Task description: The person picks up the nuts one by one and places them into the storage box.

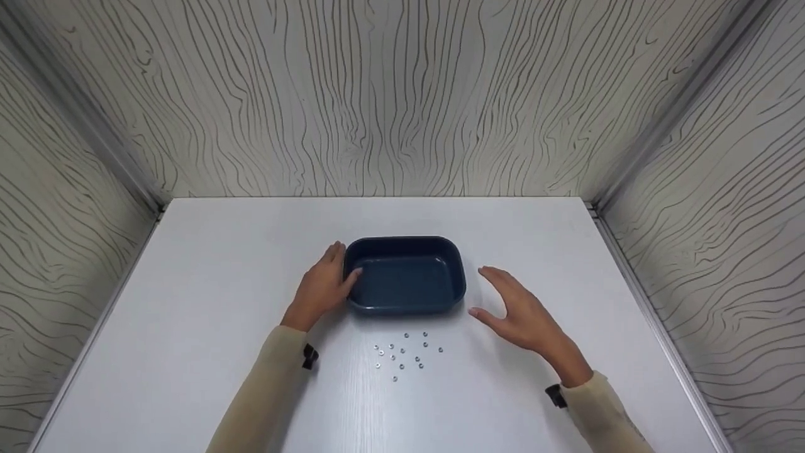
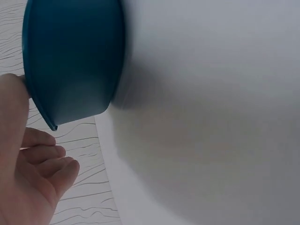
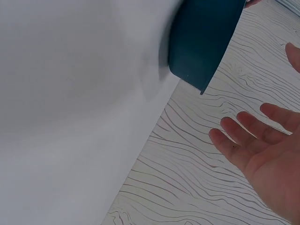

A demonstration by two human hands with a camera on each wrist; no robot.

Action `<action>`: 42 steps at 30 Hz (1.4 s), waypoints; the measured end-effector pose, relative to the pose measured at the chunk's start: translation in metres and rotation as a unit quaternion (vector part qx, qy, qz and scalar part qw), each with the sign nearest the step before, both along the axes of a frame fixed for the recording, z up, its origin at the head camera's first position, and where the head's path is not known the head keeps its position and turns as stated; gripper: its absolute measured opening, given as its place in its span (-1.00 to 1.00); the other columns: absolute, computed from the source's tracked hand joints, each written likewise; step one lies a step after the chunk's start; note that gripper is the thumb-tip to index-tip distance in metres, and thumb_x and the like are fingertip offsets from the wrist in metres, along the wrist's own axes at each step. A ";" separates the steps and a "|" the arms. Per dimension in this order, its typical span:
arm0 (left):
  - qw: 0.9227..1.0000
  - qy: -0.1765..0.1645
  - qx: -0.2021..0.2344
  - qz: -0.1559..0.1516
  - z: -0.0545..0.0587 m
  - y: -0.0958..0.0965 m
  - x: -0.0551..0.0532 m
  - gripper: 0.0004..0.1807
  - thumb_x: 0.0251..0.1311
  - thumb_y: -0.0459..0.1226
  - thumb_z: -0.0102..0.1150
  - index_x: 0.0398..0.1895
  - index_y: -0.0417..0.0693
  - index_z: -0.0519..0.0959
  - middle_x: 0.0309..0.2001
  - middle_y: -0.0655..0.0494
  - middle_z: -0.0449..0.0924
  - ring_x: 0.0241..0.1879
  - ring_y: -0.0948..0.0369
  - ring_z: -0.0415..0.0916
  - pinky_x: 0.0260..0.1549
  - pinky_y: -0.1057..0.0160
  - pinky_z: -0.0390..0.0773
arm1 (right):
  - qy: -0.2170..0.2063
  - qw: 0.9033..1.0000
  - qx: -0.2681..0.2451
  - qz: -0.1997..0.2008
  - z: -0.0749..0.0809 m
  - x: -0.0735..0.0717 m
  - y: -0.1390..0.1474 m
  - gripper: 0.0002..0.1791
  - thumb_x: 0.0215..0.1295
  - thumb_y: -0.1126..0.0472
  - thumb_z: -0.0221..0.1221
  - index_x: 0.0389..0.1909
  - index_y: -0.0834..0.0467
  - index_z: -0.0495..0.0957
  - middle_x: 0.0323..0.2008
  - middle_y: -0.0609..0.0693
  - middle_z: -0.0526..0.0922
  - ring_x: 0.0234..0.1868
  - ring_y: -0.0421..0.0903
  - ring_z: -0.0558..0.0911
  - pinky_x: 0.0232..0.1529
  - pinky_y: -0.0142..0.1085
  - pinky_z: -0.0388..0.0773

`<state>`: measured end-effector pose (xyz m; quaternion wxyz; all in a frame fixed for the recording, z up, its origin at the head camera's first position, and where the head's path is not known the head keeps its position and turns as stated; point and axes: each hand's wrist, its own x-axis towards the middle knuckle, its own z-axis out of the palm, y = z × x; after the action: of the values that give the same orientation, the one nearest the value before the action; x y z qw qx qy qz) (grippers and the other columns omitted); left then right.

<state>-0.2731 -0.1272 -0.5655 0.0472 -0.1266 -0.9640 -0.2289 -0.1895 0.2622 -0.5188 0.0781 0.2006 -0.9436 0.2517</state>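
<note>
Mid-frame, the left hand [image 1: 319, 288] is pinching a blue dish [image 1: 405, 310], best held level, while the spread right hand [image 1: 525, 313] is hovering lower right

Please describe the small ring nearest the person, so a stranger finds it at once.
On the white table stands a blue dish. In front of it lie scattered small rings. In the head view, the nearest ring lies below all others.

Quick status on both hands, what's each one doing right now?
Left hand: holding the blue container at its left side, thumb over the rim.
Right hand: open, holding nothing, just off the container's right side.
</note>
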 end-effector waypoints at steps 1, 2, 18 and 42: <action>1.000 -0.001 0.000 0.000 0.000 0.001 0.000 -0.19 0.55 0.06 0.07 0.57 -0.37 0.24 0.56 -0.34 0.27 0.51 -0.19 0.37 0.44 -0.12 0.48 | 0.006 1.000 0.000 0.002 0.000 0.002 -0.002 -0.17 0.32 -0.06 0.42 0.51 0.20 0.39 0.46 0.18 0.51 0.48 0.16 0.52 0.44 0.12 0.50; 1.000 -0.003 0.000 -0.001 0.001 0.001 0.001 -0.20 0.55 0.05 0.07 0.58 -0.36 0.23 0.57 -0.33 0.26 0.52 -0.18 0.36 0.45 -0.12 0.47 | 0.012 1.000 0.000 0.004 0.000 0.004 -0.004 -0.19 0.32 -0.04 0.42 0.50 0.20 0.40 0.45 0.18 0.52 0.46 0.16 0.53 0.43 0.11 0.52; 0.998 -0.050 0.020 -0.017 0.002 0.008 -0.001 -0.22 0.62 0.04 -0.10 0.65 -0.31 0.10 0.66 -0.27 0.09 0.64 -0.11 0.14 0.59 -0.08 0.27 | 0.062 0.994 0.030 0.083 -0.014 0.027 -0.038 -0.41 0.26 0.09 0.47 0.28 0.17 0.61 0.29 0.13 0.66 0.31 0.04 0.68 0.26 -0.07 0.69; 1.000 -0.013 0.007 -0.020 0.000 0.010 0.001 -0.27 0.44 -0.28 0.06 0.60 -0.38 0.17 0.61 -0.29 0.22 0.40 -0.14 0.52 0.38 -0.06 0.55 | 0.012 0.973 0.137 0.187 -0.047 0.038 -0.058 -0.69 0.35 0.26 0.35 0.09 0.19 0.74 0.15 0.09 0.79 0.12 -0.02 0.80 0.12 -0.14 0.76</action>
<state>-0.2720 -0.1175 -0.5658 0.0310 -0.1428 -0.9601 -0.2385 -0.1517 0.2042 -0.5655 0.0131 0.3856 -0.9137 0.1280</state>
